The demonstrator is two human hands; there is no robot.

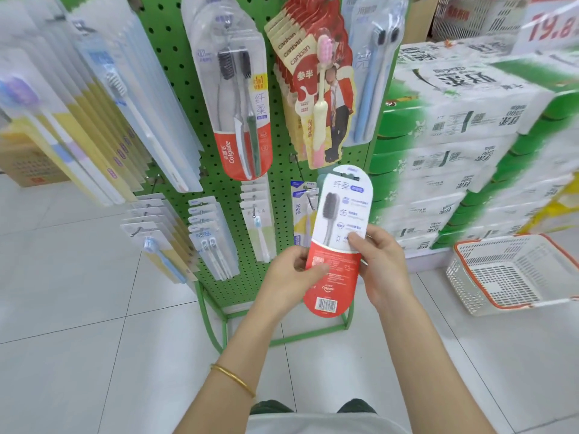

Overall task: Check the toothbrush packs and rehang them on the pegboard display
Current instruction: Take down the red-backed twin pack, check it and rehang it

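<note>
Hold toothbrush pack [340, 233] upright before pegboard [175, 98], at 5 o'clock of its face, pinched by left grip [294, 270] at 9 o'clock and right grip [379, 261] at 3. Read barcode [326, 305] side, then align hang hole [347, 175] with bare hook [296, 162] at 11 o'clock.

Hanging toothbrush pack [241, 120]: "Colgate", white on its red base.
Red toothbrush packs [313, 89]: "canban" on the header cards.
Held toothbrush pack [340, 211]: small "Colgate" above the barcode.
Price sign [551, 23]: red numerals ending ".8".

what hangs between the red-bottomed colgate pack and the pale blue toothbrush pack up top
Head view: a stack of red canban packs with a pink-headed cream toothbrush.
</note>
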